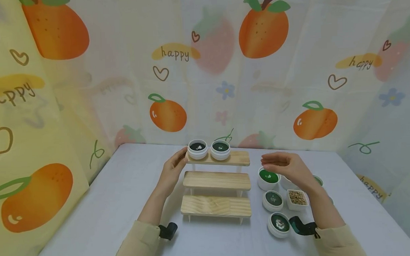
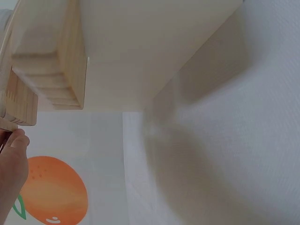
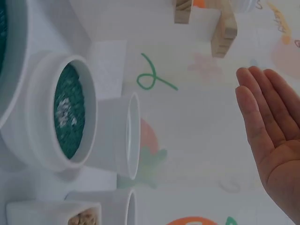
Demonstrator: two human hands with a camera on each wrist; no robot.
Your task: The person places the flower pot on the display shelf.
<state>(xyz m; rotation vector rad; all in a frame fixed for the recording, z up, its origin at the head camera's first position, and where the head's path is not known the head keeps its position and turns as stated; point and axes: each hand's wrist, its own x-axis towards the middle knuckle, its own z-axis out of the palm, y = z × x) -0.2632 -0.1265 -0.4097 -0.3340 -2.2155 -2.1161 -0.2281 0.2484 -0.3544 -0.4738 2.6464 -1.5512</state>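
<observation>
A three-tier wooden display stand (image 1: 216, 180) stands on the table, its steps rising toward the back. Two round white bowls with dark contents, one on the left (image 1: 198, 151) and one on the right (image 1: 221, 152), sit side by side on its top step. My left hand (image 1: 170, 172) holds the left end of that top step, fingertips beside the left bowl; in the left wrist view only part of the hand (image 2: 11, 164) shows. My right hand (image 1: 287, 166) is raised with fingers extended over a white cup with bright green contents (image 1: 269, 178), and the right wrist view shows its palm (image 3: 276, 136) bare.
Right of the stand are more round white bowls, one in the middle (image 1: 272, 201) and one in front (image 1: 279, 226), with dark green contents. A square white dish (image 1: 297, 205) holds tan pieces. Further containers are partly hidden by the right forearm. A printed cloth (image 1: 204, 105) hangs behind the table.
</observation>
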